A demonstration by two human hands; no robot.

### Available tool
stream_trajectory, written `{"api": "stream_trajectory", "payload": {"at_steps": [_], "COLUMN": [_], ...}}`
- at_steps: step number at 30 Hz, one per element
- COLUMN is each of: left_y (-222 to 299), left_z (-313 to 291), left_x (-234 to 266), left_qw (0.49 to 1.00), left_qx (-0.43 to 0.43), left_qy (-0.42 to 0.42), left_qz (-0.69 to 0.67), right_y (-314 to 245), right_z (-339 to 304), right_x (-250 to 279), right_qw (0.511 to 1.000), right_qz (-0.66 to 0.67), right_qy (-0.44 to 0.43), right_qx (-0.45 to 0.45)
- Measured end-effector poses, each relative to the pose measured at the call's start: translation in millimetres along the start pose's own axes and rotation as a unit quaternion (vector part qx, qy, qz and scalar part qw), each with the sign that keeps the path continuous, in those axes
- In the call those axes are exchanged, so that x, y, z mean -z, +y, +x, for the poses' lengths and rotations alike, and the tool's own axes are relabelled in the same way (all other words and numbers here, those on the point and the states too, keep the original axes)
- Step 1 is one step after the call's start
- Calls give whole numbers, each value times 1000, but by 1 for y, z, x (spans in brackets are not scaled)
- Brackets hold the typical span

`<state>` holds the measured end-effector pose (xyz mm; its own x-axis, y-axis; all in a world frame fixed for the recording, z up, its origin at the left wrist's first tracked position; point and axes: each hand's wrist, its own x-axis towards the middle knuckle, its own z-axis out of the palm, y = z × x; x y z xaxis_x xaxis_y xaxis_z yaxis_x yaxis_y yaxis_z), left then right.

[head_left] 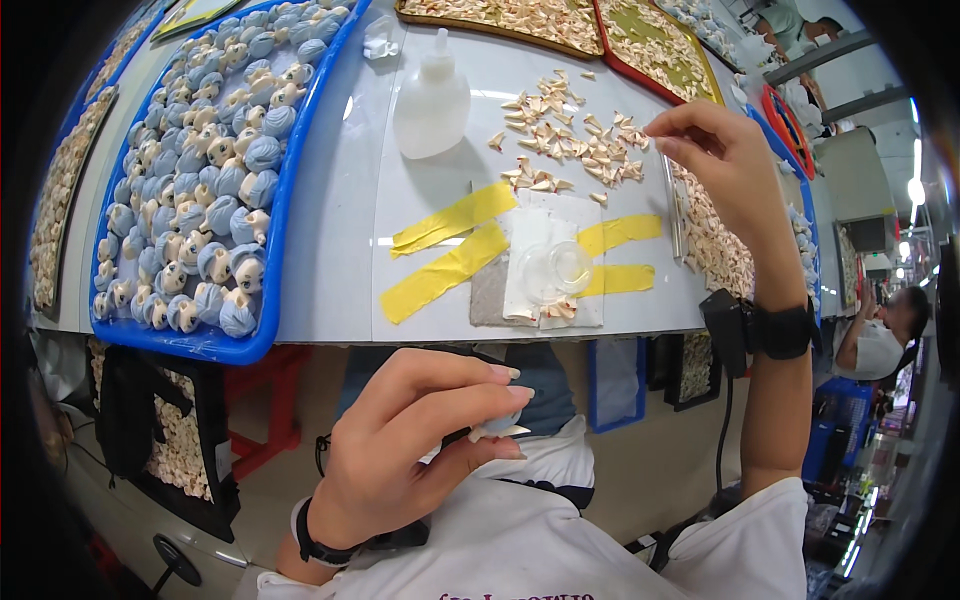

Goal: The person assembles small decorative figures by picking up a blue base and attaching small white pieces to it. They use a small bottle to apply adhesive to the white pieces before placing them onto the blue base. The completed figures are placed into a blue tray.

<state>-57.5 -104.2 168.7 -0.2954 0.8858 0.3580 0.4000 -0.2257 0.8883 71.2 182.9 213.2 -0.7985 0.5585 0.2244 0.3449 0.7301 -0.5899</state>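
Note:
My left hand [410, 440] is closed in front of my body, below the table edge. Between its thumb and fingers sits a small figurine head [502, 424], with blue-grey and a cream pointed part showing; the fingers cover most of it. Over the table at the right, my right hand [715, 150] has its thumb and index fingertips pinched together. They are at the right end of a scattered pile of small cream pointed pieces [590, 145], some with reddish marks. Whatever lies between those fingertips is too small to make out.
A blue tray [268, 255] of blue-haired figurine heads stands left. A translucent bottle [433, 105] is behind a taped pad [490, 290] bearing a small clear round dish [570, 266]. Trays of cream pieces [500, 22] line the back. A co-worker [870, 335] sits far right.

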Motion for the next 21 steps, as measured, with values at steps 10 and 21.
{"api": "stream_trajectory", "payload": {"at_steps": [10, 21], "left_y": [1, 0], "left_z": [-3, -2], "left_x": [0, -2], "left_qw": [999, 994], "left_qx": [17, 30], "left_qy": [-13, -19], "left_qz": [-33, -106], "right_y": [-38, -30], "right_z": [-54, -112], "right_x": [7, -7], "right_qw": [983, 968], "right_qz": [-78, -19], "right_qy": [169, 246], "right_qx": [7, -54]}}
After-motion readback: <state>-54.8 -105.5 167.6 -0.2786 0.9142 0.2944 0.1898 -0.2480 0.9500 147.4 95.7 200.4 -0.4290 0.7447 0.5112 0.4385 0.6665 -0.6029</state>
